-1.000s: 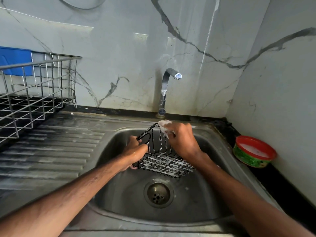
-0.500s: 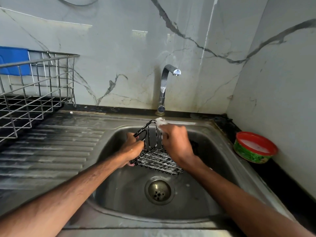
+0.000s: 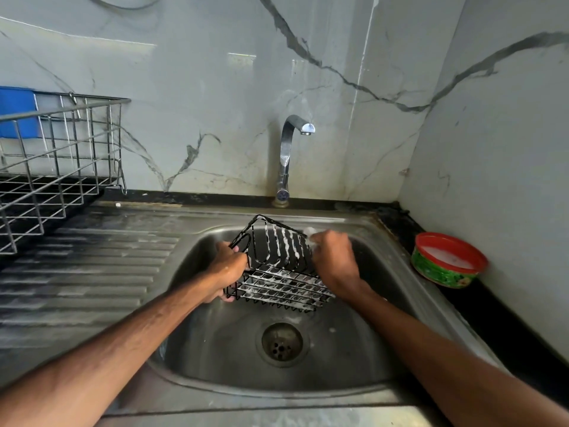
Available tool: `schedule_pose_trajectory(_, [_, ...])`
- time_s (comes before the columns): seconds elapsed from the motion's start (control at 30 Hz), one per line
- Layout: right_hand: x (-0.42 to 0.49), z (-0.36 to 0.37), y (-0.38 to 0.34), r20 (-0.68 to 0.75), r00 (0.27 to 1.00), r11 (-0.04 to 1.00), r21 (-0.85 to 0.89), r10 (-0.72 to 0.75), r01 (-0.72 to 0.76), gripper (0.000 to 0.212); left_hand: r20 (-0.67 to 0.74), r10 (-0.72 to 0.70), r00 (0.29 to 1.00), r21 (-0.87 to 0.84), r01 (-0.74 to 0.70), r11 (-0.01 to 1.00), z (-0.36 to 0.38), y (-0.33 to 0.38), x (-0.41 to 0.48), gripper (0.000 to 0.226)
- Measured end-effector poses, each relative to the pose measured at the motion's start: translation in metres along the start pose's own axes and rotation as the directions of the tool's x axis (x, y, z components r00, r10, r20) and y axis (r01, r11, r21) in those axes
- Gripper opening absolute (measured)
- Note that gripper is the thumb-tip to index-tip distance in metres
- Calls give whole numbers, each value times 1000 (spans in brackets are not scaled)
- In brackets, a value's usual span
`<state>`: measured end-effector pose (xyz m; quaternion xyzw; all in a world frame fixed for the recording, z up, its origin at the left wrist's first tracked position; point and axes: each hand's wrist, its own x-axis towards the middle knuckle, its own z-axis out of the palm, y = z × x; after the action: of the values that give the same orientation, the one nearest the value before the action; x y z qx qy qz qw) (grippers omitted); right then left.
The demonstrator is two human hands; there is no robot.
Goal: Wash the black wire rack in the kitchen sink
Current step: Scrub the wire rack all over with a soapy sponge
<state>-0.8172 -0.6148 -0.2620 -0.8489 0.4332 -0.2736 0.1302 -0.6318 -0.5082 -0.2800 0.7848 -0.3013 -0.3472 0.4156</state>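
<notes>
1. The left hand is gripping the left edge of the black wire rack, fingers curled round its wires.
2. The right hand is pinching a soapy white pad against the upright bars.
3. The rack is hanging tilted inside the sink; rubbing bar by bar is probably working best.

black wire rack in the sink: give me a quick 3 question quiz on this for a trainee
1. True or false: water is streaming from the tap.
2. The right hand holds what against the black wire rack? A a white soapy pad; B a blue brush; C a steel spoon.
3. Fill in: the red-rimmed green tub stands on the sink's ____ side.

Key: 1 false; 2 A; 3 right.
</notes>
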Motion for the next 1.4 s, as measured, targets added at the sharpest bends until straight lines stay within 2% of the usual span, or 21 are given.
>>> schedule_pose_trajectory(0.1, [-15,6,-39,-10,982,982,-12,-186,186,29,16,-8,1000,-5,8,1000,-2,-2,-1,45])
schedule_pose_trajectory(0.17, [-28,8,-57,-7,949,946,-83,-315,313,30,11,-17,1000,-9,17,1000,-6,-2,-1,47])
schedule_pose_trajectory(0.3, [-36,10,-55,18,899,893,-108,-437,436,35,-7,-22,1000,-7,22,1000,-8,-3,0,42])
schedule_pose_trajectory(0.4, [-31,6,-36,63,929,914,-163,-366,371,27,-4,-21,1000,-25,21,999,-6,0,-2,31])
schedule_pose_trajectory(0.5, [-21,2,-11,75,981,959,-210,-180,192,18,-20,-29,999,-19,28,999,-5,3,-5,27])
schedule_pose_trajectory(0.63, [-13,-1,13,54,999,981,-192,2,8,12,-67,-22,998,-3,22,1000,-8,7,-13,26])
schedule_pose_trajectory(0.77, [-13,-1,4,43,998,983,-183,38,-30,16,-62,-56,997,-39,54,998,-10,3,-9,26])
schedule_pose_trajectory(0.87, [-19,0,-21,37,998,986,-159,-43,48,28,-28,-102,994,-55,101,993,-11,0,-7,25])
schedule_pose_trajectory(0.97, [-30,5,-56,28,974,967,-115,-225,227,30,-27,-101,995,-72,99,993,-10,0,-8,21])
schedule_pose_trajectory(1.1, [-42,16,-87,24,851,842,-132,-524,522,26,-15,-3,1000,-87,1,996,-4,1,-14,23])
schedule_pose_trajectory(1.23, [-41,17,-78,75,814,771,-282,-576,571,34,-6,-6,1000,-64,5,998,-3,2,-11,21])
schedule_pose_trajectory(1.4, [-38,14,-55,89,813,780,-239,-575,578,50,13,-60,998,-55,61,997,-8,1,-5,25])
